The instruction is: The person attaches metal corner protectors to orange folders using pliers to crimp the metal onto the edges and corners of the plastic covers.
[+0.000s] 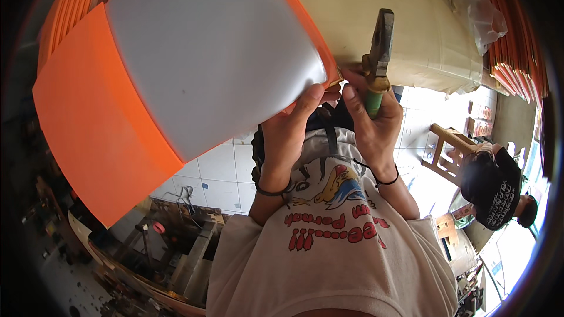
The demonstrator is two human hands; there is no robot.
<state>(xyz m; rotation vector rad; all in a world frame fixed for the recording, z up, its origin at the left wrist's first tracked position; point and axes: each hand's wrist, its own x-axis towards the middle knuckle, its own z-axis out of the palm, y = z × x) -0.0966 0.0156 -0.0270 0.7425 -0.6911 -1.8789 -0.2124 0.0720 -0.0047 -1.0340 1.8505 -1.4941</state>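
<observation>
A large orange cover with a smooth grey panel (217, 47) and a wide orange flap (106, 111) slants across the left and middle. My left hand (289, 135) is closed on its near right corner, thumb on top of the grey face and fingers underneath. Beside that corner, my right hand (377, 126) holds pliers (379, 53) with green grips, their dark metal jaws pointing away from me. The right thumb and fingertips are close to the cover's corner, where a small brassy bit shows. Whether the right fingers touch it is partly hidden.
A table with a pale yellow covering (423, 41) lies beyond my hands. Orange stacks stand at far left (70, 12) and far right (517, 70), near clear plastic (476, 17). A person in black (490, 185) is by a stool (443, 152) at right. Cluttered machinery (188, 258) stands lower left.
</observation>
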